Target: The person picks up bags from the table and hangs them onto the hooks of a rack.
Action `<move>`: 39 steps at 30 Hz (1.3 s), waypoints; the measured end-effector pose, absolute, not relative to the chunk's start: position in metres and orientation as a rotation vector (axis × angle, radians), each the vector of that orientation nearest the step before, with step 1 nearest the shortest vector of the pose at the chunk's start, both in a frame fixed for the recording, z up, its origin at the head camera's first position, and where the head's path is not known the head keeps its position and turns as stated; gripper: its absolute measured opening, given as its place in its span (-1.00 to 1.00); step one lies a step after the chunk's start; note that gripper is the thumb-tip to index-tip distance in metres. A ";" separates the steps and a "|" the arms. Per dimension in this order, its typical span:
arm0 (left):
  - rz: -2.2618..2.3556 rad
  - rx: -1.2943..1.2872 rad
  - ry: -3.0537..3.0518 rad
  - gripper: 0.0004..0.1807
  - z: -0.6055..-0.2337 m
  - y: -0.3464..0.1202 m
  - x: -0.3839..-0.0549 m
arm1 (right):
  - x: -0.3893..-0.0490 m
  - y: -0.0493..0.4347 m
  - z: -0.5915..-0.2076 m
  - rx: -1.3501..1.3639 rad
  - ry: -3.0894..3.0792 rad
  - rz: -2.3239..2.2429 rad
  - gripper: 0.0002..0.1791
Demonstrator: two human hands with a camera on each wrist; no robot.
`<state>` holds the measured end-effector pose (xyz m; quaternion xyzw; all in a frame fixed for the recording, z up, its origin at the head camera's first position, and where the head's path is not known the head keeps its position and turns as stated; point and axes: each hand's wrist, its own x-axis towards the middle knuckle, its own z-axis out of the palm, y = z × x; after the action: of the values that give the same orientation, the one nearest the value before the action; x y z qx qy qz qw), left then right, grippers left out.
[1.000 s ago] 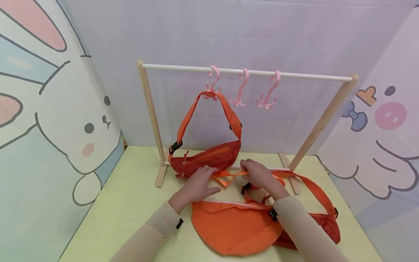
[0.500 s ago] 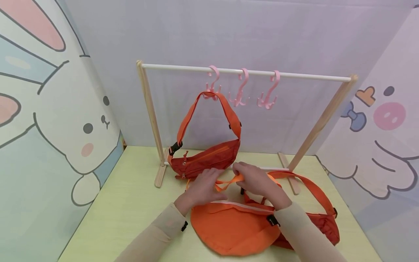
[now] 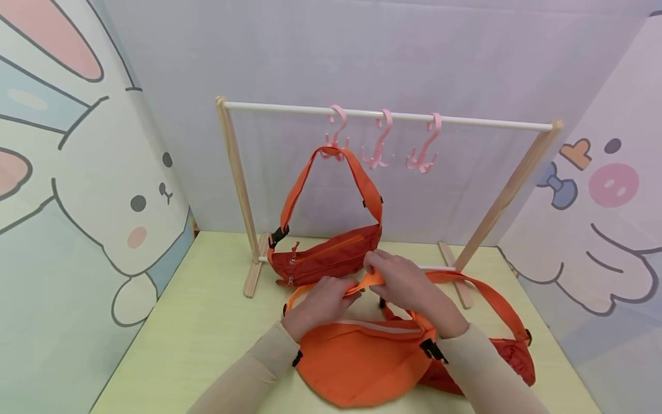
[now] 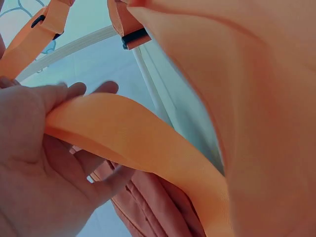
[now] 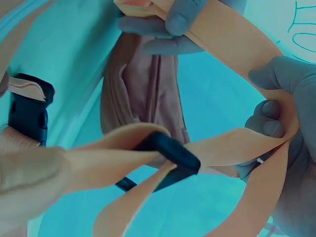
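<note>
While my right hand (image 3: 400, 282) pinches the strap (image 3: 371, 280) of the orange bag (image 3: 362, 368) between thumb and curled fingers, my left hand (image 3: 324, 300) grips the same strap just beside it. Both grips are closed on that strap. The orange bag lies on the table (image 3: 170, 345), in front of the rack, whose rail (image 3: 491, 123) carries three hooks, and partly overlaps the dark red bag (image 3: 519, 362). Completed: the hanging bag (image 3: 331, 254) is suspended by its strap from the left pink hook (image 3: 343, 121). Outstanding, in my judgement: the orange bag and the dark red bag, both off the hooks; the middle hook (image 3: 383, 137) and right hook (image 3: 431, 141) bear no strap. I assess progress as one bag of three, with the orange bag at the strap-gathering step. In the right wrist view, a black slider (image 5: 180, 160) sits on the strap.
</note>
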<state>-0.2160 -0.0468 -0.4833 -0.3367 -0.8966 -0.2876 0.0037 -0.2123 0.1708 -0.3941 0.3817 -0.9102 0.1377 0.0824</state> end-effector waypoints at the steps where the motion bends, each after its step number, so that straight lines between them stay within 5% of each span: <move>1: -0.928 -1.054 -2.816 -0.89 -0.483 -0.047 -0.216 | -0.211 0.172 -0.392 1.138 -2.707 0.416 -0.57; 13: -1.128 -0.947 -2.797 -0.96 -0.462 -0.063 -0.212 | -0.211 0.187 -0.365 1.081 -2.666 0.612 -0.60; 20: -1.131 -0.781 -2.778 -0.75 -0.441 -0.076 -0.215 | -0.215 0.195 -0.357 1.086 -2.607 0.758 -0.61; 39: -1.379 -0.687 -2.540 -0.77 -0.396 -0.105 -0.219 | -0.227 0.207 -0.347 1.029 -2.486 0.873 -0.69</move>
<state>-0.2186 -0.1049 -0.3959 -0.2306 -0.8519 -0.4625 0.0854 -0.2266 0.2073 -0.3472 0.3593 -0.8681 0.3050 0.1558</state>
